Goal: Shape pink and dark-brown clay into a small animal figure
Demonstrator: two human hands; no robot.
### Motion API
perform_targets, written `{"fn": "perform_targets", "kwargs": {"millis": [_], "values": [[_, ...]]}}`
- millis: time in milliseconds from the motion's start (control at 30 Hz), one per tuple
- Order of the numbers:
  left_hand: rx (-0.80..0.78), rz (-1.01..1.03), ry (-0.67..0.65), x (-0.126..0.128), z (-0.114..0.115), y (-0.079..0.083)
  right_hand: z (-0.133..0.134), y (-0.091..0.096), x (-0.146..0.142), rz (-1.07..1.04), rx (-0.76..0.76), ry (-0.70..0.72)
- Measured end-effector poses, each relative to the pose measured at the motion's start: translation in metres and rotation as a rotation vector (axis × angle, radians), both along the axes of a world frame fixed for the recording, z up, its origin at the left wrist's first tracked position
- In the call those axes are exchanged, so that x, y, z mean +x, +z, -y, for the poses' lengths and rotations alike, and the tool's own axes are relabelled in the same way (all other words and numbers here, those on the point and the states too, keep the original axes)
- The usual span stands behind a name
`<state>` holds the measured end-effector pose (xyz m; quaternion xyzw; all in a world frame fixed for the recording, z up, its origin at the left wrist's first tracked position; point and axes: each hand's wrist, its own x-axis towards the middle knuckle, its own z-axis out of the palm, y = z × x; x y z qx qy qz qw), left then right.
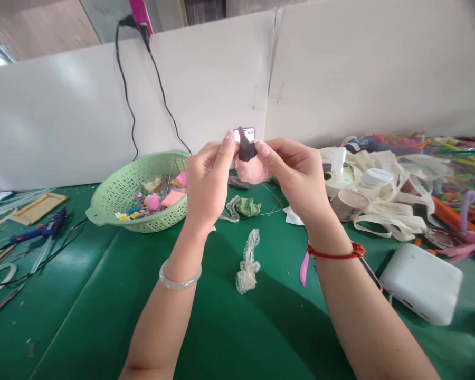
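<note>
My left hand [208, 179] and my right hand [296, 177] are raised above the table, fingertips meeting around a lump of pink modelling clay [251, 171]. A dark grey clay piece [245, 148] stands up from the lump, and my fingers pinch it from both sides. A jade-like bangle [180, 277] circles my left wrist, and a red string bracelet [335, 251] circles my right. Below my hands lie a green clay piece [247, 207] and a crumpled clear plastic wrap [247, 262], neither touched.
A green perforated basket [142, 171] holds colourful craft pieces to the left, beyond a blue glue gun [39, 228]. A white power bank [421, 283], tangled white straps and many coloured pipe cleaners [451, 203] lie right. A white partition stands behind the green table [83, 316].
</note>
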<state>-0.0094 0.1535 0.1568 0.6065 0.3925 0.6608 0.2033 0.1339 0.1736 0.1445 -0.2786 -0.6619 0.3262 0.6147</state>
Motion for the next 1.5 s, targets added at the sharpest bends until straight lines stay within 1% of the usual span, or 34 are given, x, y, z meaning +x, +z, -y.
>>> {"fn": "perform_targets", "kwargs": {"millis": [67, 233, 433, 600, 733, 800, 967, 1067, 1167, 1300, 1500], "values": [[0.011, -0.013, 0.017, -0.0012, 0.0004, 0.0007, -0.0006, -0.0006, 0.0012, 0.019, -0.014, 0.023], [0.017, -0.002, 0.014, -0.0036, -0.0018, 0.0000, -0.0023, -0.0028, 0.0007, 0.042, -0.045, 0.101], [0.134, -0.052, 0.165, -0.0029, 0.0004, -0.0015, -0.0022, -0.0017, -0.0019, 0.020, -0.044, 0.051], [0.116, -0.046, 0.139, 0.0028, 0.0038, -0.0012, -0.0024, -0.0018, -0.0015, -0.010, -0.029, 0.049], [0.110, -0.011, 0.220, 0.0022, 0.0031, -0.0001, -0.0029, -0.0025, -0.0009, 0.003, -0.037, 0.056], [0.103, 0.016, 0.237, -0.0002, 0.0015, -0.0002, -0.0028, -0.0025, -0.0009, 0.017, -0.033, 0.053], [0.062, 0.093, 0.163, -0.0036, -0.0014, -0.0005, -0.0029, -0.0024, -0.0004, 0.039, 0.001, 0.035], [-0.018, 0.143, 0.109, -0.0025, 0.0001, 0.0016, -0.0039, -0.0029, 0.0007, 0.050, 0.001, 0.030], [-0.077, 0.135, 0.074, -0.0020, 0.0019, 0.0041, -0.0042, -0.0029, 0.0013, 0.053, 0.002, 0.048], [-0.033, 0.100, 0.068, -0.0039, 0.0008, 0.0033, -0.0038, -0.0024, 0.0009, 0.057, -0.004, 0.074], [0.018, 0.135, 0.101, -0.0018, -0.0037, -0.0027, -0.0058, -0.0054, 0.0006, 0.045, -0.075, 0.132]]}}
